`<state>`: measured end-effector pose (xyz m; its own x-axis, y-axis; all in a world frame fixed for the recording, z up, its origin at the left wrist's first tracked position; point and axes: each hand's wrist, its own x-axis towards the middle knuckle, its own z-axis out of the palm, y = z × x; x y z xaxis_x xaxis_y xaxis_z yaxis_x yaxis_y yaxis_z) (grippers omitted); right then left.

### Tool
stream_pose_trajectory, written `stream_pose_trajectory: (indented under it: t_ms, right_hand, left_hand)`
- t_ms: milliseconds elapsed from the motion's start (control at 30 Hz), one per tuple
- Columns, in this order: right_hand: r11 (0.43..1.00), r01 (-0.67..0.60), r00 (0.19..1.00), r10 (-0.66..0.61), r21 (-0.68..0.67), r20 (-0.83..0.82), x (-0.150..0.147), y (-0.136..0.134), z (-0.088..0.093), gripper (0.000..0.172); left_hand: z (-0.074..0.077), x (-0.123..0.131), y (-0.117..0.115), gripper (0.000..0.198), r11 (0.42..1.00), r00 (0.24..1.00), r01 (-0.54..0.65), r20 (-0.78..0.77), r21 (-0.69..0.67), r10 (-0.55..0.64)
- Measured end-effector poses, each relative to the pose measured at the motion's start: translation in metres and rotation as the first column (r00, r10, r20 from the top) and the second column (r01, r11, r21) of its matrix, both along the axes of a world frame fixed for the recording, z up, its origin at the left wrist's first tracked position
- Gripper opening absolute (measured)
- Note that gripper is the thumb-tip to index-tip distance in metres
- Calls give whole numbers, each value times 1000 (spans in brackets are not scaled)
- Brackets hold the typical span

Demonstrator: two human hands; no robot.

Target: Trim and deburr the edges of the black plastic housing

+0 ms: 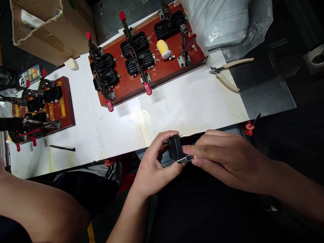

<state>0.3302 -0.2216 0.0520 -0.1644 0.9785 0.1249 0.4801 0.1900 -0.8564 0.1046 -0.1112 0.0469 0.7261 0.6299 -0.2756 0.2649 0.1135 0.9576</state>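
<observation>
My left hand (155,162) grips a small black plastic part (175,147) just below the front edge of the white table (192,101). My right hand (222,157) pinches a small metal blade-like tool (186,158) against the lower side of that part. Both hands are over my lap. On the table beyond stands a red-brown clamp fixture board (162,76) with several black parts held under red-handled toggle clamps. A yellow and white cylinder (163,49) lies on that board.
A second red-brown clamp fixture (67,104) sits at the left. Cream-handled cutters (229,72) lie at the right. A cardboard box (48,30) is at the back left, a clear plastic bag (222,20) at the back right. Another person's arm (37,206) fills the lower left.
</observation>
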Motion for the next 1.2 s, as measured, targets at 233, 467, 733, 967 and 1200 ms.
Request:
stream_pose_trajectory:
  t_ms: [233,467,733,967,1200]
  right_hand:
    - [1000,20,1000,-20,17,-6,0,-1,-1,29]
    - [999,30,999,-30,27,-12,-1,-2,-3,29]
    - [999,45,999,-45,16,2,-1,0,-3,28]
    - [999,32,999,-32,10,-11,-2,1,-1,28]
    - [999,24,1000,-24,-22,-9,1,1,-1,25]
  left_hand:
    - [0,2,-2,58,1000,1000,6,2,11,-6]
    - [-1,2,-1,59,1000,1000,7,9,11,-7]
    - [-1,2,-1,60,1000,1000,13,13,0,-13]
    - [-2,2,-3,61,1000,1000,-1,21,-23,2]
    - [-2,3,-4,63,1000,1000,10,13,-25,-10]
